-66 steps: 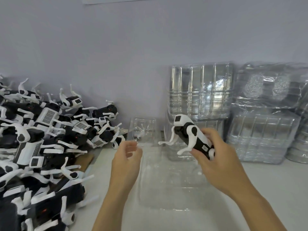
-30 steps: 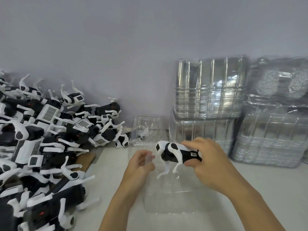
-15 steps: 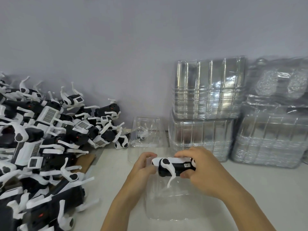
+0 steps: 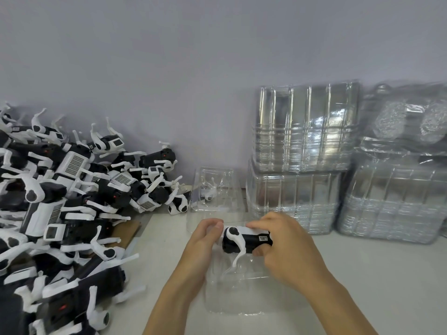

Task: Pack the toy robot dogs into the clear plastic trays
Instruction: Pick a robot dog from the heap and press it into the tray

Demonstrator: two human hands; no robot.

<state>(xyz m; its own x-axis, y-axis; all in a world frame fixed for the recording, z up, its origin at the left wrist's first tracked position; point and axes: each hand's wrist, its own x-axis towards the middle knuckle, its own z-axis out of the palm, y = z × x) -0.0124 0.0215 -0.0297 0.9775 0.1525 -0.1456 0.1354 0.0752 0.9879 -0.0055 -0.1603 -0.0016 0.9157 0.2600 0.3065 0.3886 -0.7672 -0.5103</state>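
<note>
A black-and-white toy robot dog (image 4: 244,239) lies on its side over a clear plastic tray (image 4: 242,298) on the white table. My right hand (image 4: 287,247) grips the dog's rear body, thumb below and fingers over the top. My left hand (image 4: 205,240) curls round the dog's front end and the tray's far left edge. One white leg hangs down into the tray. Part of the dog is hidden behind my fingers.
A big heap of toy robot dogs (image 4: 60,201) fills the left side. A clear tray (image 4: 215,189) holding one dog leans at the wall. Stacks of empty clear trays (image 4: 302,153) and bagged trays (image 4: 399,177) stand at the back right.
My right hand has brought the dog down from chest height onto the tray and turned it on its side. My left hand has closed in on its front end.
</note>
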